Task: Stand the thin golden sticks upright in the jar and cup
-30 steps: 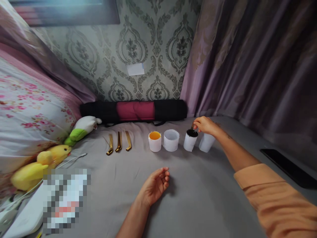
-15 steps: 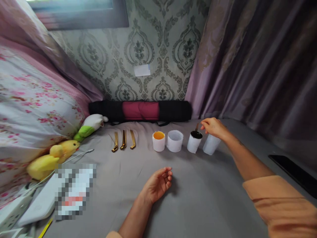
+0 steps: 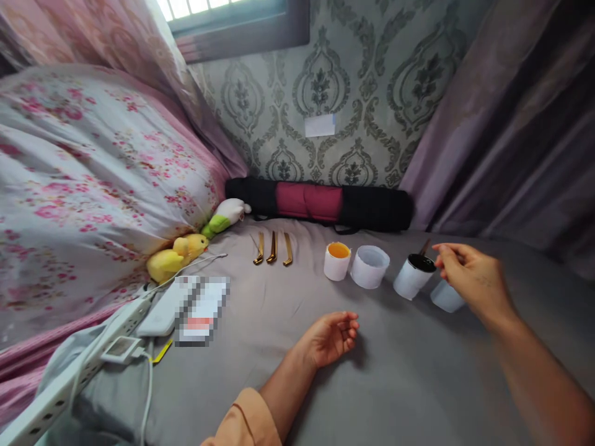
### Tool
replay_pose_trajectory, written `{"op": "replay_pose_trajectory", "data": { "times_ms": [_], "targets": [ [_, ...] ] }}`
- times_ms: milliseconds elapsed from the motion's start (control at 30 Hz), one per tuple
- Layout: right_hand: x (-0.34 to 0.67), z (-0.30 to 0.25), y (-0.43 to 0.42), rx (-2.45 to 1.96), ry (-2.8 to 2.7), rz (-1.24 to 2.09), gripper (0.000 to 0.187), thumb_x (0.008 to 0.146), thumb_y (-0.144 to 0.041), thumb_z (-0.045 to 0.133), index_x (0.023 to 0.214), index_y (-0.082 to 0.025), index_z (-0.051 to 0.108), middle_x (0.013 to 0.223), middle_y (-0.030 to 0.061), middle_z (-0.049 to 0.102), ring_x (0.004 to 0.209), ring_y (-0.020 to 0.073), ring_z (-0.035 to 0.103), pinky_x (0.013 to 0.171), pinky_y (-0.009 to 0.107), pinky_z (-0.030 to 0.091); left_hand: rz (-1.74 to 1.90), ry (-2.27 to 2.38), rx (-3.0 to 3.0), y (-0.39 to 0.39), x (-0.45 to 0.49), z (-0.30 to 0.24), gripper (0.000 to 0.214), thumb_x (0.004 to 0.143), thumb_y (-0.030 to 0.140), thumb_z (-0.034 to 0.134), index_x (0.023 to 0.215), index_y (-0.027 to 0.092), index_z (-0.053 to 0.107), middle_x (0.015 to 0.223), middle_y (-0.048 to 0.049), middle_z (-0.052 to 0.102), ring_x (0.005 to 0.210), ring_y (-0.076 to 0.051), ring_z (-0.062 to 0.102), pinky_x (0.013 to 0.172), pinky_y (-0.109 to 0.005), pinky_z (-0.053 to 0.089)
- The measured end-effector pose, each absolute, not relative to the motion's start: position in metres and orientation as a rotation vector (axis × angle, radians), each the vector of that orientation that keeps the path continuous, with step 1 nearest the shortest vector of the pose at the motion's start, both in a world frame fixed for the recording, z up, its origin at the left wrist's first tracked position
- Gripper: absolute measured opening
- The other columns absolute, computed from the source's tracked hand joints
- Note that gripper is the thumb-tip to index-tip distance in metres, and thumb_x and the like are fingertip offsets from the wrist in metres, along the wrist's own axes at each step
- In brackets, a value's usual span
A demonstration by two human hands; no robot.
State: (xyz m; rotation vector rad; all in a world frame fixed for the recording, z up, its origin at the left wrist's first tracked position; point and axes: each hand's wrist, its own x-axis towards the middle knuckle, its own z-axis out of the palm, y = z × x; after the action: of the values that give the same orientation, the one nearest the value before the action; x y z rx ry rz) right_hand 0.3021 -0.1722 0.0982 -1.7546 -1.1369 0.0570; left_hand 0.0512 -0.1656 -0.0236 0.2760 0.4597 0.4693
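My right hand (image 3: 474, 282) hovers over the right end of a row of white containers. Its thumb and fingertips are pinched together, and I cannot make out anything between them. Just left of the fingertips, a thin brown-gold stick (image 3: 424, 246) rises from a white cup with a dark inside (image 3: 411, 279). Partly under the hand is another white cup (image 3: 447, 296). Leftward stand a wide white tub (image 3: 369, 275) and a white cup with an orange inside (image 3: 336, 266). My left hand (image 3: 332, 339) rests palm up on the grey sheet, fingers loosely curled and holding nothing.
Slender gold metal pieces with bent ends (image 3: 272, 249) lie left of the cups. A black and maroon rolled bag (image 3: 320, 203) lies along the wall. At left are plush toys (image 3: 171, 260), a white power strip (image 3: 83, 371), cables and a white flat device (image 3: 162, 310).
The view has swung left, so everything sits farther right in the picture. My right hand stays by the dark-lined cup with its fingers pinched. My left hand keeps its loose curl.
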Motion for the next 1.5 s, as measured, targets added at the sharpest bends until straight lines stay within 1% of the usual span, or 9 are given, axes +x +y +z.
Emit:
{"op": "replay_pose_trajectory", "data": {
  "times_ms": [67, 267, 433, 633, 800, 933, 1067, 1333, 1500],
  "targets": [
    [0.289, 0.094, -0.178, -1.742, -1.093, 0.172, 0.028, 0.076, -0.037, 0.047, 0.087, -0.016, 0.062, 0.064, 0.0025, 0.058, 0.046, 0.0086, 0.05, 0.044, 0.02, 0.039, 0.469, 0.471, 0.279, -0.165, 0.051, -0.023, 0.016, 0.074, 0.019, 0.055, 0.086, 0.009, 0.058, 0.072, -0.0036, 0.058, 0.059, -0.007, 0.052, 0.054, -0.018, 0.037],
    [0.257, 0.081, -0.187, -1.674, -1.062, 0.399, 0.031, 0.076, -0.043, 0.048, 0.081, -0.016, 0.06, 0.064, 0.0025, 0.056, 0.048, 0.009, 0.049, 0.04, 0.019, 0.037, 0.474, 0.457, 0.27, -0.165, 0.051, -0.022, 0.015, 0.074, 0.02, 0.055, 0.084, 0.009, 0.058, 0.071, -0.0036, 0.058, 0.059, -0.007, 0.052, 0.054, -0.018, 0.036],
    [0.243, 0.061, -0.186, -1.647, -1.078, 0.508, 0.034, 0.076, -0.048, 0.047, 0.078, -0.015, 0.058, 0.063, 0.0027, 0.056, 0.049, 0.0094, 0.05, 0.041, 0.019, 0.038, 0.465, 0.474, 0.28, -0.165, 0.051, -0.021, 0.015, 0.074, 0.02, 0.056, 0.083, 0.009, 0.058, 0.071, -0.003, 0.058, 0.059, -0.007, 0.052, 0.054, -0.017, 0.036],
    [0.23, 0.024, -0.181, -1.638, -1.121, 0.627, 0.04, 0.075, -0.053, 0.044, 0.074, -0.015, 0.057, 0.059, 0.0024, 0.056, 0.049, 0.0107, 0.051, 0.045, 0.021, 0.039, 0.469, 0.466, 0.294, -0.165, 0.05, -0.02, 0.013, 0.074, 0.022, 0.056, 0.08, 0.01, 0.058, 0.071, -0.0032, 0.058, 0.058, -0.006, 0.051, 0.054, -0.018, 0.036],
    [0.217, -0.005, -0.181, -1.63, -1.155, 0.719, 0.044, 0.074, -0.057, 0.042, 0.068, -0.016, 0.055, 0.054, 0.0015, 0.053, 0.045, 0.0114, 0.049, 0.043, 0.022, 0.038, 0.534, 0.459, 0.328, -0.165, 0.049, -0.02, 0.013, 0.074, 0.022, 0.058, 0.08, 0.01, 0.058, 0.071, -0.0028, 0.058, 0.058, -0.006, 0.051, 0.055, -0.018, 0.036],
    [0.214, -0.024, -0.18, -1.624, -1.184, 0.69, 0.044, 0.076, -0.056, 0.039, 0.068, -0.015, 0.055, 0.052, 0.0008, 0.05, 0.043, 0.0108, 0.045, 0.041, 0.021, 0.035, 0.602, 0.472, 0.377, -0.165, 0.047, -0.02, 0.013, 0.073, 0.022, 0.058, 0.08, 0.011, 0.059, 0.071, -0.0025, 0.058, 0.058, -0.006, 0.051, 0.054, -0.018, 0.036],
    [0.217, -0.035, -0.179, -1.607, -1.231, 0.644, 0.044, 0.078, -0.055, 0.037, 0.07, -0.016, 0.056, 0.053, 0.0002, 0.05, 0.044, 0.011, 0.045, 0.042, 0.021, 0.035, 0.653, 0.474, 0.421, -0.167, 0.046, -0.02, 0.013, 0.072, 0.021, 0.06, 0.08, 0.01, 0.059, 0.071, -0.0026, 0.058, 0.057, -0.006, 0.051, 0.054, -0.017, 0.036],
    [0.217, -0.036, -0.181, -1.538, -1.24, 0.668, 0.047, 0.075, -0.059, 0.038, 0.071, -0.016, 0.056, 0.053, 0.0011, 0.053, 0.042, 0.011, 0.045, 0.041, 0.022, 0.035, 0.714, 0.517, 0.475, -0.171, 0.046, -0.019, 0.009, 0.071, 0.016, 0.06, 0.078, 0.011, 0.058, 0.069, -0.002, 0.057, 0.056, -0.005, 0.051, 0.053, -0.017, 0.037],
    [0.217, -0.038, -0.179, -1.533, -1.272, 0.632, 0.048, 0.076, -0.059, 0.037, 0.069, -0.016, 0.056, 0.053, 0.0017, 0.053, 0.043, 0.0115, 0.047, 0.041, 0.022, 0.035, 0.713, 0.534, 0.457, -0.168, 0.044, -0.02, 0.009, 0.07, 0.014, 0.058, 0.079, 0.011, 0.058, 0.069, -0.0017, 0.057, 0.056, -0.005, 0.05, 0.053, -0.017, 0.037]
  ]
}}
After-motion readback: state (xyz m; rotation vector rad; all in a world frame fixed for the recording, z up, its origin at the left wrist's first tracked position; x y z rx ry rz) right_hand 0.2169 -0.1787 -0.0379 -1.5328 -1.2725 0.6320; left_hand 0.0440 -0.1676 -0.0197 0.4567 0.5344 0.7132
